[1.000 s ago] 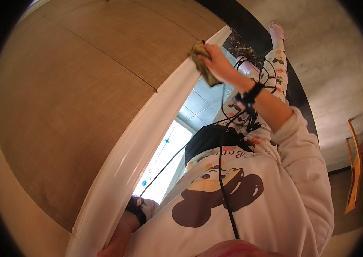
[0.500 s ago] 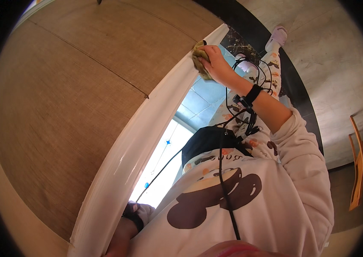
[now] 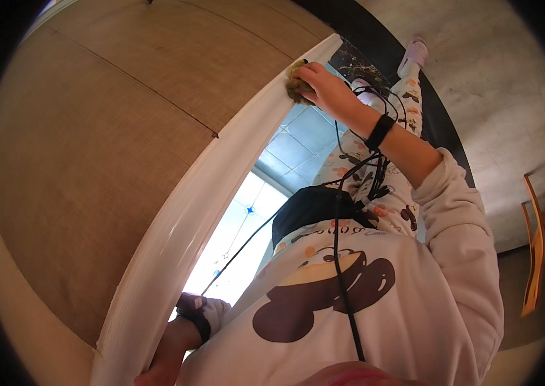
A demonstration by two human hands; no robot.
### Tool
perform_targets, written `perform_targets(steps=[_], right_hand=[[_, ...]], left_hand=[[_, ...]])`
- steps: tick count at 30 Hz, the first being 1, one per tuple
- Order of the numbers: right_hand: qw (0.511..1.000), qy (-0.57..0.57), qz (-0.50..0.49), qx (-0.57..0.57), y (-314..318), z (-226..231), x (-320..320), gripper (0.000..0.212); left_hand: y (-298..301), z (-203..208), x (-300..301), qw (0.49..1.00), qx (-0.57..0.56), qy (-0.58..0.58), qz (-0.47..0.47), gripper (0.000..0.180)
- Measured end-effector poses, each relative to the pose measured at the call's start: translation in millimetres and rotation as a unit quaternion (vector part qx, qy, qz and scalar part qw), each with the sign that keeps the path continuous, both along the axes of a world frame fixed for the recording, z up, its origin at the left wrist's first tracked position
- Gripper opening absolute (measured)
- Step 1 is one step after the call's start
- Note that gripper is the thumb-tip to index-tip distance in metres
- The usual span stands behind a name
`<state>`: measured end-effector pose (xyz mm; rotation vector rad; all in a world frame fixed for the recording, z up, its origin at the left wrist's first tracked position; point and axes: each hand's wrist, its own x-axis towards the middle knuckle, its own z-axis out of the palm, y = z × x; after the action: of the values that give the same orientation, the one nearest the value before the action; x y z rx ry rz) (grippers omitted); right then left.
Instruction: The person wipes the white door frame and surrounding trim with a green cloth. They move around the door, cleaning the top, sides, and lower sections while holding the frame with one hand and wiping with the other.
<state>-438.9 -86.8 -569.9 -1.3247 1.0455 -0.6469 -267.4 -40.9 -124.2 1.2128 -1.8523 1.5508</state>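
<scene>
My right hand (image 3: 325,87) is closed round a crumpled olive-coloured cloth (image 3: 297,91). It presses the cloth against the long white glossy trim (image 3: 182,209), close to the trim's far end. At the lower left, my left hand (image 3: 158,365) is beside the near part of the same trim, seemingly touching it. Its fingers are mostly cut off by the picture's lower edge. A black band (image 3: 380,132) circles my right wrist, and another dark band sits on my left forearm.
Left of the trim spreads a brown textured panel (image 3: 105,148) with thin seams. Black cables (image 3: 378,168) hang in front of my patterned trousers. Blue-lit tiles (image 3: 295,151) and a bright patterned pane lie beyond the trim. Wooden chairs (image 3: 533,257) stand at the far right.
My right hand has shifted slightly left and up along the trim, and the cloth is more bunched under it. More of my left forearm shows at the lower left.
</scene>
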Motion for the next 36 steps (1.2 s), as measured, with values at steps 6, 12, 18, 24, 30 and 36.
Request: perform_targets(steps=[6,12,18,24,30,36], right_hand=[[0.985,-0.133,-0.005,-0.112,19.8,29.7,1.9,0.041],[0.999,0.017,-0.008,0.029,-2.8,-27.3,2.1,0.038],[0.992,-0.116,-0.048,-0.022,15.8,80.6,2.0,0.042],[0.946,-0.285,0.011,-0.154,-12.2,150.4,3.5,0.046],[0.99,-0.135,0.003,-0.029,-18.2,93.4,-8.5,0.049],[0.922,-0.316,0.016,-0.222,-15.6,168.7,9.2,0.058]], left_hand=[[-4.3,-1.8,-3.1,1.0,0.001,0.001,-0.007,0.052],[-7.1,-4.9,-4.4,1.0,-0.003,0.005,-0.016,0.05],[-6.1,-2.4,-6.6,1.0,-0.005,-0.007,-0.02,0.049],[-7.5,-0.8,-3.9,0.999,-0.007,-0.004,-0.035,0.047],[-28.6,-3.7,-28.3,0.995,-0.003,-0.048,-0.086,0.046],[-25.3,2.2,-54.8,0.95,-0.009,-0.239,0.201,0.049]])
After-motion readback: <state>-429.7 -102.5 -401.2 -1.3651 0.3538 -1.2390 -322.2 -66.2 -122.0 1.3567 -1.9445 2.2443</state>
